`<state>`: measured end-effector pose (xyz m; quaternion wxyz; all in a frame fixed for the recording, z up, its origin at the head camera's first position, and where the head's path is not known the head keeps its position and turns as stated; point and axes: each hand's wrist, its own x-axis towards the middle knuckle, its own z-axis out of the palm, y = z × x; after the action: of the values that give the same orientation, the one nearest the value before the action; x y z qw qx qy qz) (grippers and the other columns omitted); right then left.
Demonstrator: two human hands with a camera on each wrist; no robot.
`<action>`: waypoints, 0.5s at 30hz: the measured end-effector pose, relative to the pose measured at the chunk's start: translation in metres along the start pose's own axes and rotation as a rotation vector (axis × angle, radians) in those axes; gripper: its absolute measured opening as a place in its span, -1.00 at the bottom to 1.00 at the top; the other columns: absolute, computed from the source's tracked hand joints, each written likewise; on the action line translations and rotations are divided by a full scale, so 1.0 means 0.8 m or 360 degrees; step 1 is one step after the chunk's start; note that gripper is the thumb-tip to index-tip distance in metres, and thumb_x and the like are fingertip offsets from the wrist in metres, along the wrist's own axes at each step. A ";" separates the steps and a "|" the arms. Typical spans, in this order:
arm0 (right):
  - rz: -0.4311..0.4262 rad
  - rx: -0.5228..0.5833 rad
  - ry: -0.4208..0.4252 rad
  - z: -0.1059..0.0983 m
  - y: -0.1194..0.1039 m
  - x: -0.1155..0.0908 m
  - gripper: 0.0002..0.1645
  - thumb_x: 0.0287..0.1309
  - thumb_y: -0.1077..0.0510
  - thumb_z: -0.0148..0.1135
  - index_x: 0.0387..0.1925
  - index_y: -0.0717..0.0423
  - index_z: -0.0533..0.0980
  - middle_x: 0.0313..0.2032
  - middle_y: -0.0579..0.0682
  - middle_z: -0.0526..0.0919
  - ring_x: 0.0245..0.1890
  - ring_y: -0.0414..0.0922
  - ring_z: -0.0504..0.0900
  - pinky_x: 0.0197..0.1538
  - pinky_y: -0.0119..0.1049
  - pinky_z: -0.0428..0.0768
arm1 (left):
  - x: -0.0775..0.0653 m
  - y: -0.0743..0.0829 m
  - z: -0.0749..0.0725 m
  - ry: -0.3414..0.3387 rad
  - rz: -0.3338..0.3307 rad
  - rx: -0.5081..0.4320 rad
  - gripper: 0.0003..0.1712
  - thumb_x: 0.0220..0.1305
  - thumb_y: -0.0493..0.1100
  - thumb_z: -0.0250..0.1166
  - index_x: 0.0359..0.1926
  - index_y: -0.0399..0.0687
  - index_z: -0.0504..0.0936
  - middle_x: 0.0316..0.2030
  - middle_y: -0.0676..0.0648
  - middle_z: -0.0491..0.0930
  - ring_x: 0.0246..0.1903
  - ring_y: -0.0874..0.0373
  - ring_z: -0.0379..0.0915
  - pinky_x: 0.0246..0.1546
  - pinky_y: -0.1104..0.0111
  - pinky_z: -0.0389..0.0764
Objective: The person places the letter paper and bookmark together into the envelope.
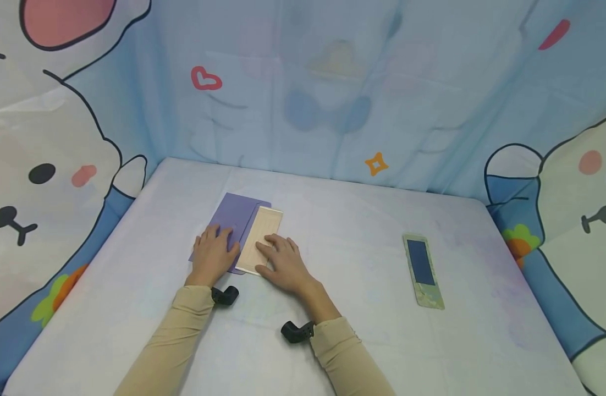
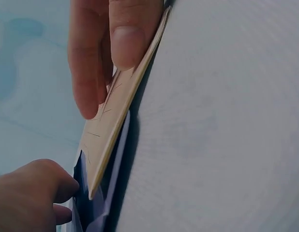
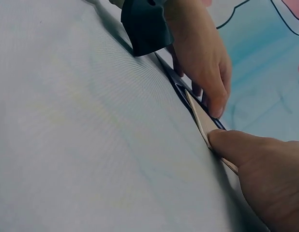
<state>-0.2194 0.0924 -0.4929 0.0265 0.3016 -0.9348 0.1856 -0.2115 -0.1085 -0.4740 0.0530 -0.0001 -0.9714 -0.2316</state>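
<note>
Fingers (image 2: 84,67): spread and part bent; the right hand (image 1: 285,267) rests tips and thumb on the card (image 1: 263,223) without wrapping it, while the left hand (image 1: 211,261) lies on the wallet (image 1: 237,212), and whether it pinches the edge cannot be told.
Card: cream, lying across the wallet's right side, its near left corner between purple layers in the left wrist view.
Wallet: purple, flat on the white table (image 1: 372,220) left of centre, gaping at its near edge; how deep the card sits is hidden.
Card and wallet: the step in hand looks like fitting the two together or parting them; one moment does not settle which.
Wallet's mouth: the next move would likely call for layers held apart and the card slid level, corner free of snags.
Green item (image 1: 424,272): dark-panelled, well apart to the right, untouched.
Backdrop (image 1: 263,132): cartoon curtain behind the table.
</note>
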 end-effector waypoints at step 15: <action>0.0018 0.0044 -0.0015 -0.002 -0.001 0.001 -0.46 0.18 -0.16 0.12 0.17 -0.11 0.47 0.39 -0.02 0.26 0.44 -0.05 0.14 0.42 0.13 -0.01 | -0.001 0.001 -0.002 0.0004 0.0013 0.0006 -0.42 0.29 0.01 0.10 0.26 -0.15 0.41 0.31 -0.33 0.24 0.34 -0.28 0.10 0.31 -0.22 0.05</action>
<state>-0.2198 0.0920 -0.4915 0.0168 0.2976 -0.9339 0.1972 -0.2107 -0.1087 -0.4723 0.0551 -0.0037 -0.9718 -0.2294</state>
